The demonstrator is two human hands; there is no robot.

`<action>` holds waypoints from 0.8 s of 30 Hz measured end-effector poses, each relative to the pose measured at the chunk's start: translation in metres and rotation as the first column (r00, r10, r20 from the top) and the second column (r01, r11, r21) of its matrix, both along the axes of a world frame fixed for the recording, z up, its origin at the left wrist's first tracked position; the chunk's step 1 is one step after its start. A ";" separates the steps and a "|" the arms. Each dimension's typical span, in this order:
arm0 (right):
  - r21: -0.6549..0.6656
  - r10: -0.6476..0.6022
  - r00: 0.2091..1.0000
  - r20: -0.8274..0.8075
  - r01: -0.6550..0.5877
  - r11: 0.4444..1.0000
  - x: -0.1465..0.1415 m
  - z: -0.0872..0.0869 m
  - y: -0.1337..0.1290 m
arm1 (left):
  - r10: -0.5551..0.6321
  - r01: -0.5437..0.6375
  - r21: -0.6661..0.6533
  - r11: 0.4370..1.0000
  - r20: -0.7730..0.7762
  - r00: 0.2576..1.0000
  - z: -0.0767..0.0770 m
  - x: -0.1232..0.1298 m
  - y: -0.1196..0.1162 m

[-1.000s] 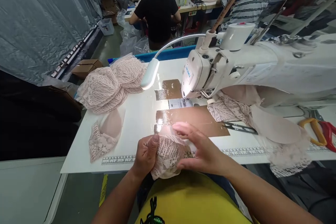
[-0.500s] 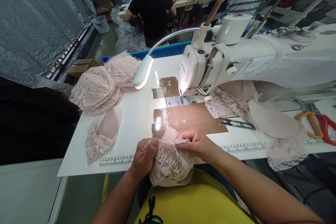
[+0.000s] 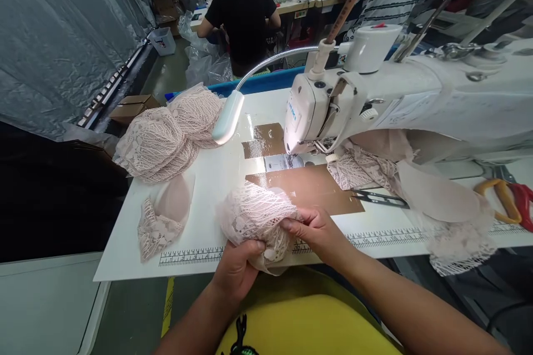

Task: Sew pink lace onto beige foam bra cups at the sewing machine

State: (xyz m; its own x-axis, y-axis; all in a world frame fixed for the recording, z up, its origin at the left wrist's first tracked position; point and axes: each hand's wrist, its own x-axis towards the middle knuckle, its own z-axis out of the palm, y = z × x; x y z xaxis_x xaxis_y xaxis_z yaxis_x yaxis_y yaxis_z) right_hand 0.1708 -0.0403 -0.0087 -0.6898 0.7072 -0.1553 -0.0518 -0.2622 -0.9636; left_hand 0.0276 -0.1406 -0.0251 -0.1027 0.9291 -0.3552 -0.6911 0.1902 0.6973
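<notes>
A pale pink lace bra cup (image 3: 260,213) is between my hands at the table's front edge, its lace side facing up. My left hand (image 3: 238,263) grips its lower left edge, thumb on top and fingers underneath. At its right edge, my right hand (image 3: 318,233) pinches the lace between thumb and fingers. Just beyond stands the white sewing machine (image 3: 303,116), its needle area lit and apart from the cup. To the left, a smaller lace cup piece (image 3: 164,213) lies flat near a stack of lace cups (image 3: 156,141).
Black thread snips (image 3: 381,198) and scissors with orange and red handles (image 3: 506,202) lie at the right, near more lace pieces (image 3: 443,191). A lamp head (image 3: 228,116) hangs over the table. A measuring tape (image 3: 191,255) runs along the front edge. Co-workers sit beyond.
The lace cup has been turned and raised forward onto the table, away from my lap. My left hand has shifted from its top edge to its lower left edge; the right still pinches it.
</notes>
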 end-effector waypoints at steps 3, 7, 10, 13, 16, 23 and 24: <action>-0.176 -0.148 0.985 -0.087 0.131 0.976 0.000 -0.003 -0.001 | -0.035 0.035 -0.023 0.999 -0.031 0.999 -0.001 0.002 0.002; -0.279 -0.319 0.937 -0.142 0.271 0.921 0.002 -0.004 0.002 | -0.124 0.126 0.017 0.992 -0.102 0.987 -0.006 -0.002 -0.004; -0.239 -0.381 0.911 -0.159 0.339 0.910 0.007 -0.001 0.008 | -0.298 0.328 0.083 0.941 -0.257 0.920 -0.004 -0.021 -0.014; -0.149 -0.263 0.959 -0.105 0.247 0.958 0.011 0.007 0.012 | -0.302 0.428 0.153 0.891 -0.505 0.809 0.011 -0.045 -0.020; 0.009 0.052 0.998 0.047 -0.052 0.999 0.010 0.018 0.009 | -0.047 0.261 0.202 0.944 -0.700 0.713 0.029 -0.056 -0.018; 0.180 0.182 0.979 0.088 -0.195 0.964 0.013 0.018 0.004 | -0.306 0.524 -0.095 0.846 -0.892 0.332 0.030 -0.054 -0.008; 0.176 0.164 0.984 0.075 -0.175 0.969 0.016 0.017 0.005 | -0.316 0.536 -0.112 0.837 -0.898 0.307 0.028 -0.058 -0.008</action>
